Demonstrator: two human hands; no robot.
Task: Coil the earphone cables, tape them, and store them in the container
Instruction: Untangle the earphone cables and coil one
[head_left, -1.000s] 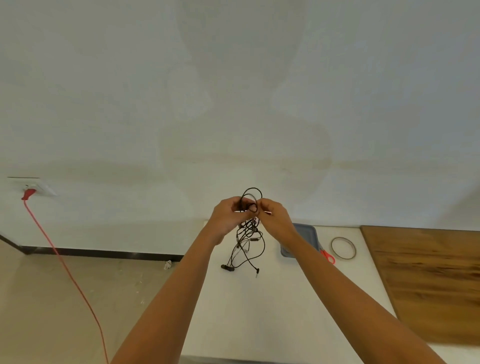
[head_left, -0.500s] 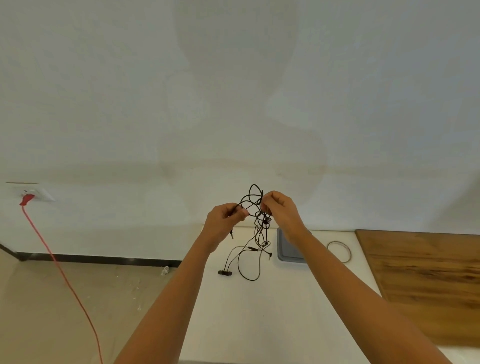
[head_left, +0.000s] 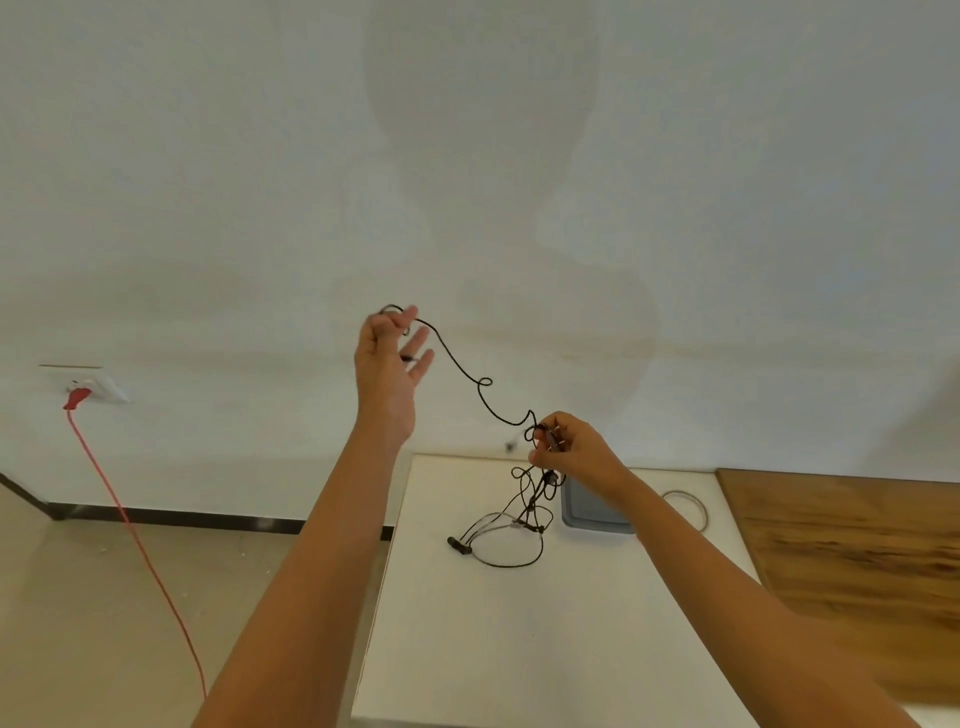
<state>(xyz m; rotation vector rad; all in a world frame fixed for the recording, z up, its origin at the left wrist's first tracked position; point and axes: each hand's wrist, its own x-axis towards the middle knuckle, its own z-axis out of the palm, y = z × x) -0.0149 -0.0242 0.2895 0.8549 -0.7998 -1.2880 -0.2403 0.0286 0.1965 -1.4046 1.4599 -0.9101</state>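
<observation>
**One strand drawn out of the tangle between our two hands**

The white table (head_left: 519, 649) lies below both sets of fingers, with a wooden top (head_left: 857, 545) butting against it off to the right of our right hand. A red cord (head_left: 130, 525) runs over the floor well to the left of our left hand, up to a wall socket (head_left: 98, 387).

Our left hand (head_left: 387, 374) is raised, palm turned toward us. Its thumb and forefinger are curled in and pinch one end of the earphone cables (head_left: 462, 371), while the other fingers (head_left: 418, 345) stand straight and spread. Something small and dark shows between those spread fingers; we cannot tell what it is.

Our right hand (head_left: 576, 452) sits lower and to the right, above the far part of the table. Its fingers (head_left: 545, 457) are curled tight and pinch the knot of the cables.

The grey container (head_left: 587, 512) rests on the table just under and behind our right wrist, partly hidden by it. The tape ring (head_left: 698, 506) lies flat beyond our right forearm, apart from the container.

From the left fingertips a single black strand sags down and to the right, kinks into a small loop midway, and meets the right fingertips. Below the right fingers the rest of the cables hang in loose loops down to the table. The earbuds (head_left: 460, 545) lie on the table, down and left of the right fingers. Small metal plugs (head_left: 556, 434) poke out above the right fingertips.
</observation>
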